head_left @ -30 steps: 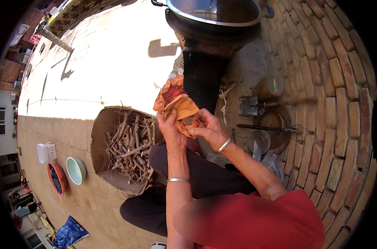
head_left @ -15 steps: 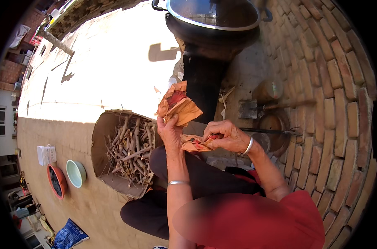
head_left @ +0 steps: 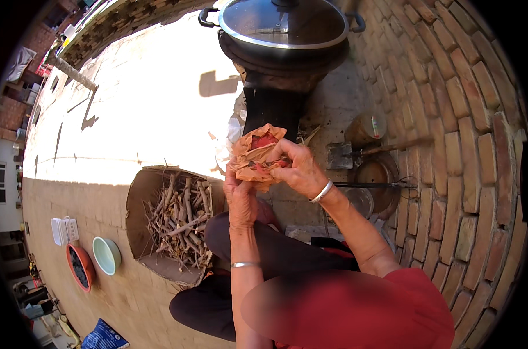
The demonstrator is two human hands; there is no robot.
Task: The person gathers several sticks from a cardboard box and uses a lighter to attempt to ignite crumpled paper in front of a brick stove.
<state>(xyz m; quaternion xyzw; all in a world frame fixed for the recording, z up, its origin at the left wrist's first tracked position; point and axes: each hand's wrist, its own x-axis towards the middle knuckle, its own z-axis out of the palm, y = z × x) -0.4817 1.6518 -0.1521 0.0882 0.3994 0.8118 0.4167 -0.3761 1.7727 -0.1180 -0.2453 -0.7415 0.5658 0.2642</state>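
Observation:
Crumpled brown paper (head_left: pixel 252 160) with red printed patches is bunched between my two hands, above my knees. My left hand (head_left: pixel 241 198) grips its lower left side, with the thumb against the paper. My right hand (head_left: pixel 300 168) pinches the right side, its fingers curled in close to the left hand. Whether this is one sheet or two pressed together I cannot tell. Just beyond the paper stands a dark stove (head_left: pixel 274 104), carrying a wide black pan (head_left: pixel 284 55) under a glass lid (head_left: pixel 281 23).
Left of my knees sits a cardboard box (head_left: pixel 141 215) of broken sticks (head_left: pixel 182 218). A brick wall (head_left: pixel 450 174) rises on the right, with a small shovel (head_left: pixel 339 156) and a tin can (head_left: pixel 366 128) near it. Farther left are a green basin (head_left: pixel 106 256) and an orange basin (head_left: pixel 87 270).
My right hand has moved up and brought its piece of paper against the one in my left hand. The left hand's paper has tipped lower. The view has shifted slightly.

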